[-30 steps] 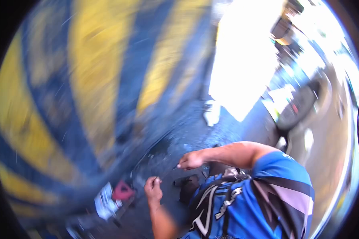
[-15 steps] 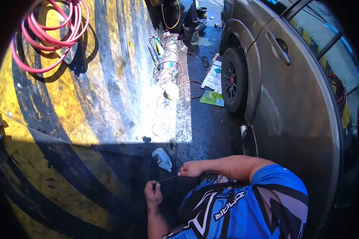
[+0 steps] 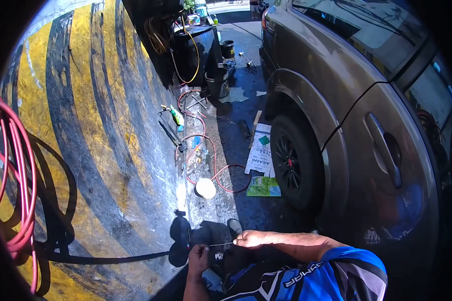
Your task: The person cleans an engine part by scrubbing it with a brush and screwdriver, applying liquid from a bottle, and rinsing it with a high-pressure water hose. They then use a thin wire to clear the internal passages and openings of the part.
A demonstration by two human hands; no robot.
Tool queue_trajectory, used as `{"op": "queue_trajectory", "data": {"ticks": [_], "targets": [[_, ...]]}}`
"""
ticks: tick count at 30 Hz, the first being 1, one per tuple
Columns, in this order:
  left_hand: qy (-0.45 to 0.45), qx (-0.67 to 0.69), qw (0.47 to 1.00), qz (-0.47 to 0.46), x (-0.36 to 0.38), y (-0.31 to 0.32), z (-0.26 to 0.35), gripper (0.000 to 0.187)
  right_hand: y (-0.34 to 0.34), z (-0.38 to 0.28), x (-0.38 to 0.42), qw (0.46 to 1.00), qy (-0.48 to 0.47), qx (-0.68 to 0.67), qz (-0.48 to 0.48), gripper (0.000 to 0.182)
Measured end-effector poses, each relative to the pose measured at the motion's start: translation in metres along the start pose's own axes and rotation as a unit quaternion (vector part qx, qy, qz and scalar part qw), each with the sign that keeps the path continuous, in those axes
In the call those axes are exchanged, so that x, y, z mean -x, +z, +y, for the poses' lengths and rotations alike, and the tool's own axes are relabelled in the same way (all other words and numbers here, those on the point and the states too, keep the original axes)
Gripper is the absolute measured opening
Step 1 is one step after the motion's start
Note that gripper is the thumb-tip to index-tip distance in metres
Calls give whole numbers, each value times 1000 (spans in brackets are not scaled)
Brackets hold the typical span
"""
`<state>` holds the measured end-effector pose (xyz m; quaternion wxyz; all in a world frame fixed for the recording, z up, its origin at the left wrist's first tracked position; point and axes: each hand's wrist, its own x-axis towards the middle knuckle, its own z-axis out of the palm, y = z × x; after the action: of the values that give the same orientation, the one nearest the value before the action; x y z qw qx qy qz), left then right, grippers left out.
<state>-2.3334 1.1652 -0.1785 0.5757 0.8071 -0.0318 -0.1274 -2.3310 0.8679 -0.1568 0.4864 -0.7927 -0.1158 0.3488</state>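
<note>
A thin wire-like strand [image 3: 220, 245] is stretched between my two hands, low in the view. My left hand [image 3: 199, 255] pinches its left end, and my right hand [image 3: 248, 239] pinches the right end with the forearm coming in from the right. Partly hidden beside my left forearm lies a pale bottle [image 3: 212, 280]. The tip of a shoe [image 3: 234, 226] shows just above my right hand.
A brown car [image 3: 356, 190] with a black wheel [image 3: 292, 163] stands at the right. A striped yellow and black wall [image 3: 100, 150] with a coiled red hose [image 3: 22, 200] fills the left. Ahead are a white round object [image 3: 205, 188], cardboard [image 3: 258, 158] and a bucket [image 3: 217, 84].
The view has tilted up and shifted, showing more ground ahead. Both hands appear lower, still holding the strand, which now looks nearly level. The bottle is now mostly covered by my left arm.
</note>
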Motion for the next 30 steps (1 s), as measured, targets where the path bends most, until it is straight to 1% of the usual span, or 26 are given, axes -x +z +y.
{"op": "queue_trajectory", "data": {"ticks": [2,3,4,6,8,9,10,11,12,13,14,16,17,18,20,21,22,23,24,26,27,28,29,30], "targets": [[23,-24,999,-32,-93,10,-5,11,-67,5,-39,1000,13,-26,-4,46],[17,-35,998,-58,-133,12,23,11,-89,16,-58,996,55,-70,22,45],[90,-40,994,-53,-172,15,49,11,-124,7,-63,993,64,-97,28,44],[-20,18,993,-116,-250,26,83,12,-193,-13,-69,986,94,-120,70,43],[35,-53,990,-126,-322,38,141,13,-255,-26,-76,979,88,-146,111,43],[92,-121,980,-131,-364,44,172,13,-290,-30,-85,975,84,-158,129,43],[151,-111,970,-155,-410,55,165,14,-321,-26,-93,974,75,-149,151,44],[174,-146,961,-154,-446,64,171,15,-351,-19,-103,972,66,-142,172,44],[196,-181,951,-154,-482,77,190,15,-380,-10,-116,970,59,-135,192,45],[174,-167,956,-168,-519,92,195,15,-410,2,-132,961,93,-181,187,43],[211,-161,952,-155,-553,106,211,14,-441,11,-148,959,102,-187,189,43],[222,-163,950,-146,-640,135,212,12,-517,26,-183,953,121,-203,190,45],[197,-166,954,-154,-677,146,220,11,-556,30,-198,950,133,-206,191,45],[173,-168,957,-160,-718,157,232,11,-589,57,-226,956,111,-182,201,45],[181,-156,962,-131,-796,174,238,9,-669,51,-257,965,96,-117,217,48],[173,-150,967,-107,-829,178,250,9,-705,66,-282,971,66,-100,208,48],[165,-144,972,-82,-858,179,259,9,-746,48,-292,971,81,-117,190,46],[131,-104,983,-74,-895,175,266,8,-783,49,-319,975,44,-111,188,47],[116,-80,987,-81,-920,172,285,8,-819,39,-333,978,17,-81,193,46],[94,3,994,-62,-974,172,286,9,-885,33,-371,984,-12,-37,172,45],[73,2,996,-58,-999,171,296,12,-920,24,-388,987,1,-27,156,46],[84,-24,995,-45,-1030,174,302,14,-952,18,-405,990,13,-19,139,46],[51,-7,998,-40,-1058,176,306,14,-977,35,-434,991,10,-12,136,46],[22,12,999,-35,-1088,181,316,14,-1005,36,-455,990,8,-8,142,45]]}}
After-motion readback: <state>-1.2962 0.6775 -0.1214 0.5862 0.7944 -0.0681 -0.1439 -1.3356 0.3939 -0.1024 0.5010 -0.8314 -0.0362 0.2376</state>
